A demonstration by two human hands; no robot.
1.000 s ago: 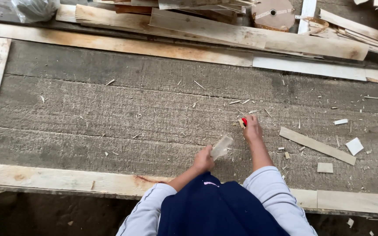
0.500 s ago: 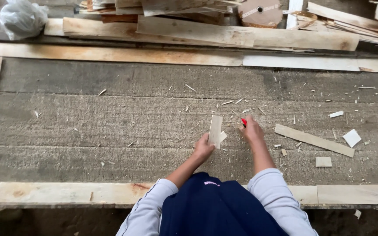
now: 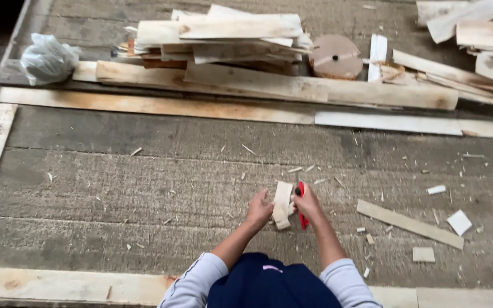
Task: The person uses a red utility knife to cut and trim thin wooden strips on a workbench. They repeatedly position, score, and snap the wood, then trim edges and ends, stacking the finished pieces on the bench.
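Wood offcut [image 3: 282, 204], lower centre of frame, upright above the grey floor [image 3: 144, 188]. Left hand [image 3: 259, 209] closed on it; right hand [image 3: 307, 201] grips a red-handled knife [image 3: 302, 212]. Judged: trimming step; next stroke needs steady hold.

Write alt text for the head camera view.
Seen from above, a person's left hand holds a small pale wood piece while the right hand holds a red-handled tool against it, over a grey slab strewn with chips. Stacked boards lie beyond.
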